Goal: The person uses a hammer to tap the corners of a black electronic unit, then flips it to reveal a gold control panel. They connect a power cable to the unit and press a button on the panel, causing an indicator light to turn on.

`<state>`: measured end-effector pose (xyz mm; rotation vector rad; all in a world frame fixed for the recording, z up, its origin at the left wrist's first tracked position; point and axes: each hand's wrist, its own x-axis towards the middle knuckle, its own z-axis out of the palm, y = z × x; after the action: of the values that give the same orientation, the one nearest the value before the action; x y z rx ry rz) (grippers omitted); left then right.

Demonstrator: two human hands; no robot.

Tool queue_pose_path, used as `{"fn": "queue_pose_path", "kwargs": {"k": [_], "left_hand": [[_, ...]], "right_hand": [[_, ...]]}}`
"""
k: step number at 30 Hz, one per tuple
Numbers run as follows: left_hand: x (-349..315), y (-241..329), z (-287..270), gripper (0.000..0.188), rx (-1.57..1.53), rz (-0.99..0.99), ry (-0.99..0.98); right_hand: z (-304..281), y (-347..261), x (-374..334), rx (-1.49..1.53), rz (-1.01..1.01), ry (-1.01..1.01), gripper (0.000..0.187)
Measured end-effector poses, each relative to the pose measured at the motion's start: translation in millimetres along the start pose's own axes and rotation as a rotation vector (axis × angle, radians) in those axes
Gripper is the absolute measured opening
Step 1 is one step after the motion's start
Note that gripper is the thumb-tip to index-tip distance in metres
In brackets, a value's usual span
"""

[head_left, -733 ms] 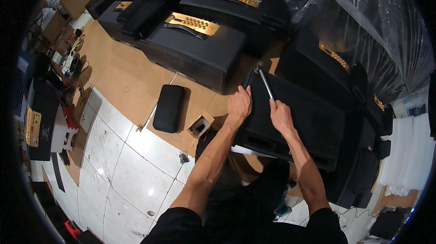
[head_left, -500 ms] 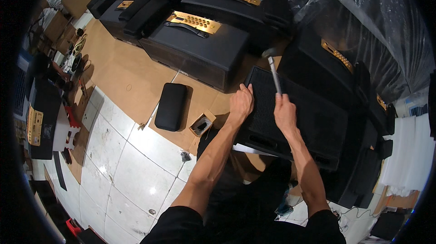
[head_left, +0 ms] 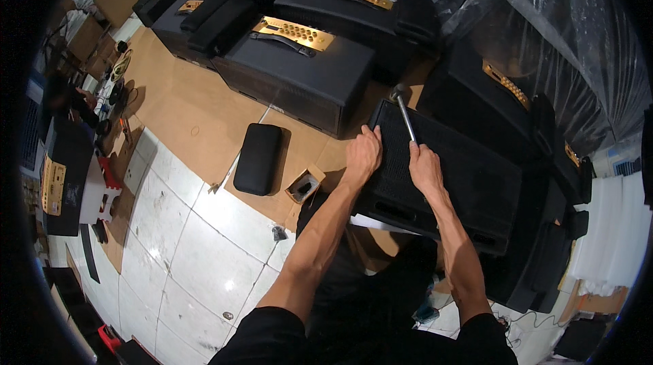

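In front of me lies a black speaker cabinet with a mesh front facing up. My left hand is closed on its left edge, fingertips curled over the rim. A hammer with a shiny metal shaft is gripped in my right hand, above the mesh. Its head is at the cabinet's far left corner; whether it touches cannot be made out. Left of my left hand, a small open cardboard box with something dark inside stands near a black padded case.
Several black amplifier cabinets, one large with a gold control panel, stand beyond and to the right. Clear plastic sheeting hangs behind. Flattened cardboard covers part of the white tiled floor. Another cabinet stands far left.
The hammer head has come down toward the far left corner of the speaker cabinet. My left hand has stayed on the edge.
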<state>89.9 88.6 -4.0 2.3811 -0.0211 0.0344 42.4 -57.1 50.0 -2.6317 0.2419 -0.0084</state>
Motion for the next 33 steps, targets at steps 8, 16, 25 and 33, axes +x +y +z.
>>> {"fn": "queue_pose_path", "kwargs": {"k": [8,16,25,33], "left_hand": [[10.2,-13.8,21.4,0.036,0.2,0.254,-0.054],[6.4,9.1,15.7,0.055,0.201,-0.105,-0.061],[4.6,2.5,3.8,0.059,0.297,0.006,-0.034],[9.9,-8.5,8.1,0.061,0.273,0.022,0.008]], "right_hand": [[-58.1,47.6,-75.6,0.282,0.274,0.119,0.042],[-111.6,215.2,-166.0,0.13,0.531,0.59,0.043],[-130.2,261.6,-120.2,-0.121,0.448,0.715,0.049],[-141.0,264.0,-113.1,0.019,0.551,0.662,0.047]]}}
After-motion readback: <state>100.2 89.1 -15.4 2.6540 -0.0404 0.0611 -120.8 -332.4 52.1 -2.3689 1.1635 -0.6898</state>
